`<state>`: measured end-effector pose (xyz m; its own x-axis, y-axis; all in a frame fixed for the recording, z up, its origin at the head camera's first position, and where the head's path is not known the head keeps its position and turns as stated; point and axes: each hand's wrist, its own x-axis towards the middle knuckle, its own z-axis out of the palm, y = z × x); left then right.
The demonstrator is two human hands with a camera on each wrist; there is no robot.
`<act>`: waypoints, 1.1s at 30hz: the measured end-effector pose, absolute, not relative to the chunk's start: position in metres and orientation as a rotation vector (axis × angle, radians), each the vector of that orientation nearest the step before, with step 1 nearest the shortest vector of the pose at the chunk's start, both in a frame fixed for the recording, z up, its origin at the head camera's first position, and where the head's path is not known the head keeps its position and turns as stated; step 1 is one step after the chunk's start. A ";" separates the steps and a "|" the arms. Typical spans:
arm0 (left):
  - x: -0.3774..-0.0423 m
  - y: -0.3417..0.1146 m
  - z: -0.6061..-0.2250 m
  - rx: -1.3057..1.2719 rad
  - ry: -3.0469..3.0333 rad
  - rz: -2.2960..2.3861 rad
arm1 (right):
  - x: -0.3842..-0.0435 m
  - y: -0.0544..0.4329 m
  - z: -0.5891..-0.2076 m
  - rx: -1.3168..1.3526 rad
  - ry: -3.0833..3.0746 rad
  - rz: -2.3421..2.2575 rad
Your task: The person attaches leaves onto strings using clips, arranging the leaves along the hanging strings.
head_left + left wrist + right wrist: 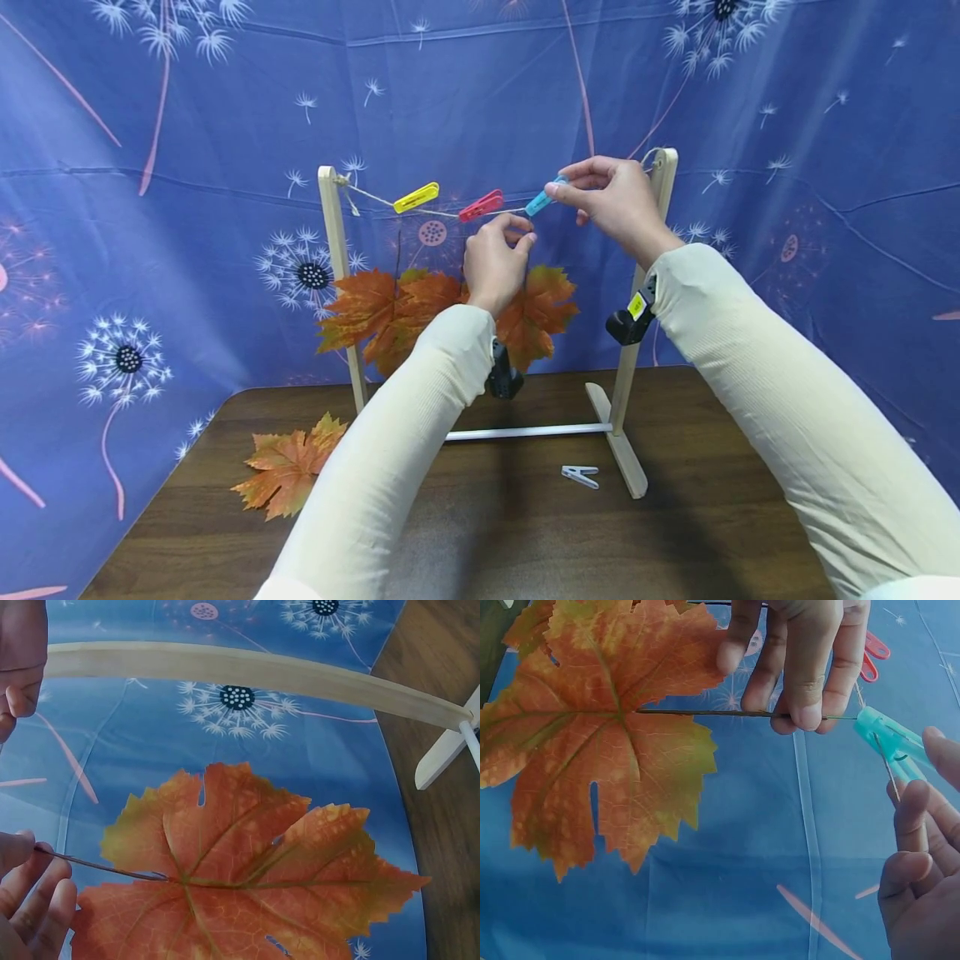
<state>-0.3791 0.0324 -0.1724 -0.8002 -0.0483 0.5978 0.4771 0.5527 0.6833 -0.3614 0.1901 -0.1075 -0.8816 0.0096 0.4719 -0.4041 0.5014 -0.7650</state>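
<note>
My left hand [497,260] pinches the thin stem of an orange artificial maple leaf [247,862], which hangs below the fingers. With thumb and fingers my right hand [615,204] pinches a blue clothespin [885,742] on the string [371,197]. The stem's tip meets the jaw end of this clothespin in the right wrist view. To the left, a red clothespin [482,205] and a yellow clothespin [416,197] sit on the same string. Below them hang two more orange leaves [360,308], partly overlapping; my left forearm covers part of one.
The string runs between the left post [335,233] and right post [626,375] of a wooden rack with a white crossbar [532,431]. On the brown table [510,517] lie another leaf [281,467] and a white clothespin [580,475]. A blue dandelion-print cloth [480,100] hangs behind.
</note>
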 end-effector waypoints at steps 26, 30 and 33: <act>-0.357 0.002 -0.184 -0.480 -2.179 -1.335 | -0.333 0.191 -0.132 0.348 -2.335 1.116; -0.351 -0.004 -0.185 -0.529 -2.178 -1.352 | -0.326 0.194 -0.140 0.372 -2.351 1.101; -0.346 -0.009 -0.185 -0.560 -2.187 -1.369 | -0.322 0.196 -0.147 0.394 -2.375 1.084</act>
